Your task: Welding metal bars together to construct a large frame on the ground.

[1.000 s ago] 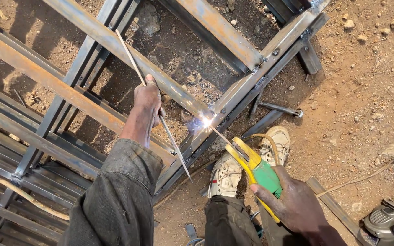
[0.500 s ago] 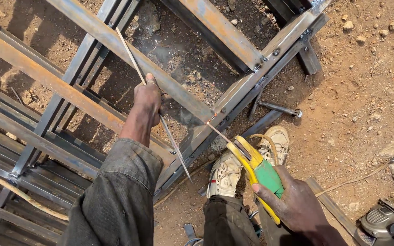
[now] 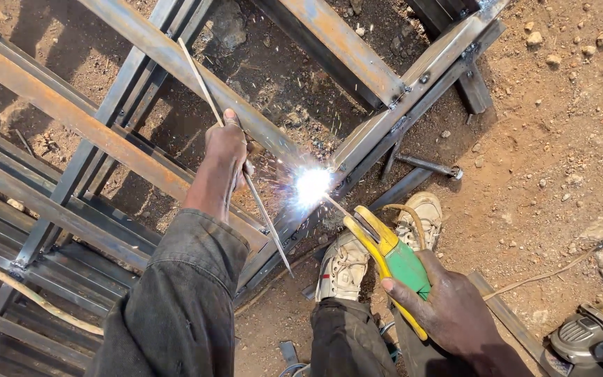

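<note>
Arc relit since half a second ago, green-yellow electrode holder (image 3: 392,255) gripped in right hand (image 3: 448,307), thin rod (image 3: 235,150) clasped by left hand (image 3: 226,146) over steel frame (image 3: 141,150)

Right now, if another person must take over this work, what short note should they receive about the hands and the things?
Left hand: closed on a thin metal rod, resting on the steel frame.
Right hand: firm grip on the yellow-green electrode holder; its tip is at the bright arc on the frame joint.
Nearby: hammer by the frame, angle grinder at lower right.
Done: some bars look already joined.
Left: this joint is in progress; I cannot tell the rest.
</note>
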